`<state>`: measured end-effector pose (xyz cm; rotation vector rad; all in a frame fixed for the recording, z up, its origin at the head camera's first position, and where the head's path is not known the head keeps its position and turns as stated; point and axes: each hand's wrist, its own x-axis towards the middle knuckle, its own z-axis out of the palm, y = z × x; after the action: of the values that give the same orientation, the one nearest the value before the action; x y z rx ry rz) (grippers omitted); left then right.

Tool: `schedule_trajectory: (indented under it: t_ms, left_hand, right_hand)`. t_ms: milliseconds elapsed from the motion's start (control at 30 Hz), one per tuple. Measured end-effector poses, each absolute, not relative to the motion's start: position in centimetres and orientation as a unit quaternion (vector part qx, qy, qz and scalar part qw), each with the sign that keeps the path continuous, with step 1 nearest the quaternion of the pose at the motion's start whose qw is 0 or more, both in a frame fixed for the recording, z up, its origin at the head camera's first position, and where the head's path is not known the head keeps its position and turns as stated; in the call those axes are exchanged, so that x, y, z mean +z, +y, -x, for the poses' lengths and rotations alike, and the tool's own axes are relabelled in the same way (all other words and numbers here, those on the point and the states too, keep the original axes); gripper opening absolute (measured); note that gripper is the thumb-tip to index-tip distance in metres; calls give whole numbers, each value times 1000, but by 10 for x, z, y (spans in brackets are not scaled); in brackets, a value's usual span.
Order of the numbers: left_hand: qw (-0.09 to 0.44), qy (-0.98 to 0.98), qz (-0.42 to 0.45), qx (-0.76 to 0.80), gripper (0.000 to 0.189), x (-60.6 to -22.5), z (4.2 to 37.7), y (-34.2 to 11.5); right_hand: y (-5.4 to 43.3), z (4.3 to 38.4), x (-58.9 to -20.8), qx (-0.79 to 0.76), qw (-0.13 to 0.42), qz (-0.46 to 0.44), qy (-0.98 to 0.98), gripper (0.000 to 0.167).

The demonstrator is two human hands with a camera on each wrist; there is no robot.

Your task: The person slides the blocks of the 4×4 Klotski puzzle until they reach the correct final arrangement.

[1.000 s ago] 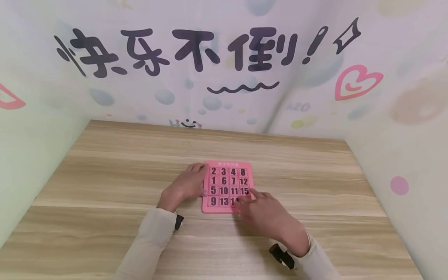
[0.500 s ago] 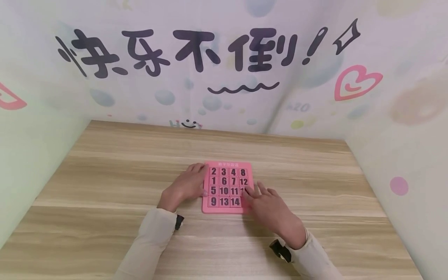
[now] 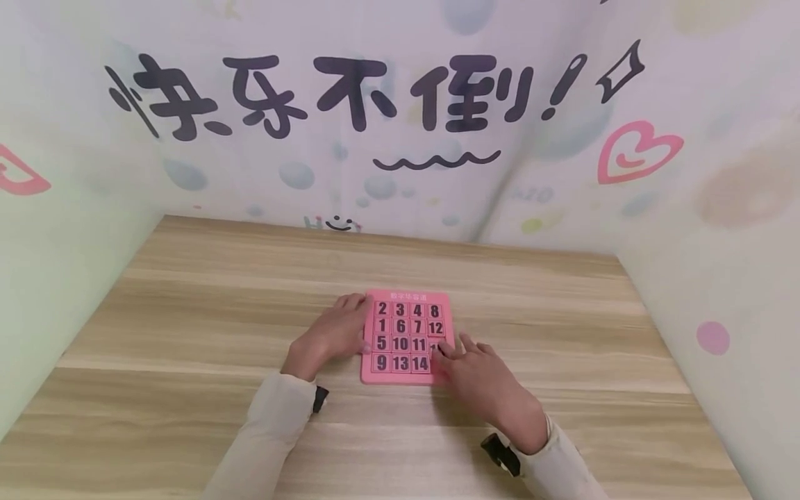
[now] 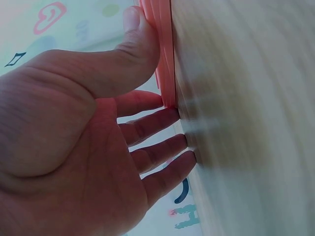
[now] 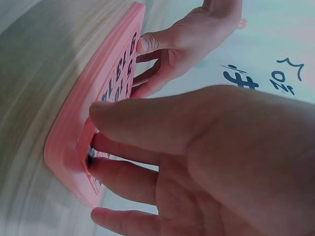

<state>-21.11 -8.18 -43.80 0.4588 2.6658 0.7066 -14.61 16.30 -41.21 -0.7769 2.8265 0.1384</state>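
A pink sliding number puzzle (image 3: pixel 409 378) lies flat on the wooden table, its black-numbered tiles facing up. My left hand (image 3: pixel 337 328) rests along its left edge. In the left wrist view the thumb (image 4: pixel 132 22) lies against the puzzle's side, while the other fingers are extended, several tips on the tabletop. From the right, my right hand (image 3: pixel 484 378) reaches over the lower right corner, its extended fingertips pressing on a numbered tile (image 3: pixel 433 347) below the 12 tile (image 3: pixel 435 328). Much of that tile is covered by the fingers. In the right wrist view the right thumb (image 5: pixel 101 113) overlaps the puzzle's near edge.
The wood-grain table (image 3: pixel 250 264) extends around the puzzle on all sides. A white printed backdrop (image 3: pixel 400 194) with large black characters rises behind, with pale walls at left and right. A black strap piece (image 3: pixel 500 455) is at the right cuff.
My right hand first shifted right, uncovering the 14 tile, with fingertips on the 15 tile. That tile has since slid toward me, opening a gap under 12. The left hand stays put.
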Motion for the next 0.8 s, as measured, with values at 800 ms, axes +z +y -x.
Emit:
schedule_trajectory:
  t_ms: [800]
  left_hand:
    - [169,941,-160,247,88,-437,209,-80]
  right_hand:
    - [162,141,-407,38,90,288,953,31]
